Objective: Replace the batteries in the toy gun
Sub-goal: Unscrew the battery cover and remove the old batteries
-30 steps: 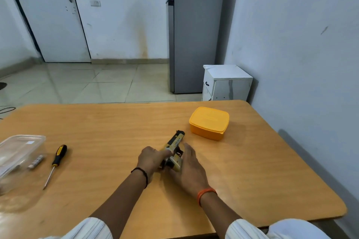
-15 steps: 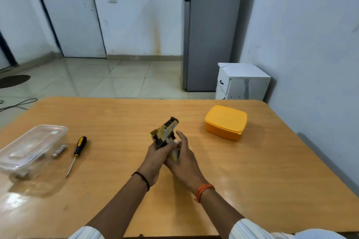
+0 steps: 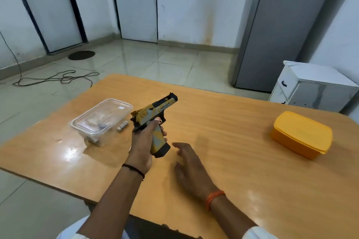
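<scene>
My left hand (image 3: 142,142) grips the handle of the toy gun (image 3: 155,111), a yellow, grey and black pistol held upright above the table with its barrel pointing away and to the right. My right hand (image 3: 191,165) hovers just right of the gun's black base with loose fingers, holding nothing. A small white battery (image 3: 122,126) lies on the table beside the clear plastic box (image 3: 101,117). The screwdriver is hidden from view.
The wooden table (image 3: 223,132) carries a closed yellow lunch box (image 3: 301,135) at the right. Beyond the table stand a white cabinet (image 3: 314,87) and a grey fridge (image 3: 281,25). A black cable (image 3: 58,78) lies on the tiled floor at left.
The gun has been lifted off the table. My right hand has let go of it and dropped away to the right. The camera has swung left.
</scene>
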